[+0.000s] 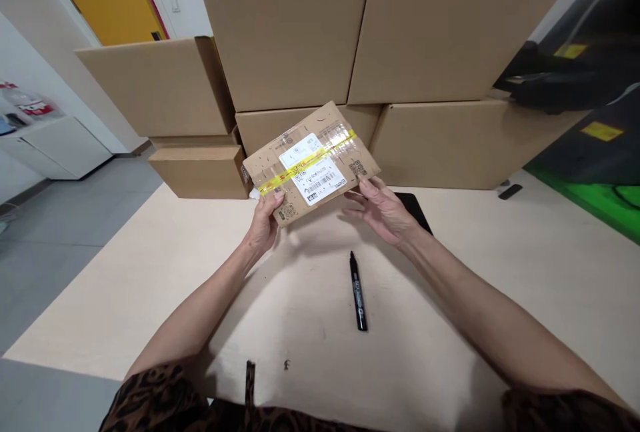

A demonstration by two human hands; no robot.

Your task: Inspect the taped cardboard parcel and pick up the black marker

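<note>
A small flat cardboard parcel with a white shipping label and a strip of yellow tape is held tilted above the table. My left hand grips its lower left corner, thumb on top. My right hand has its fingers spread at the parcel's right lower edge, fingertips touching or just under it. A black marker pen lies on the table below, between my forearms.
Large brown cardboard boxes are stacked in a wall along the far side of the pale wooden table. A black flat object lies behind my right hand. A small dark item lies at the right.
</note>
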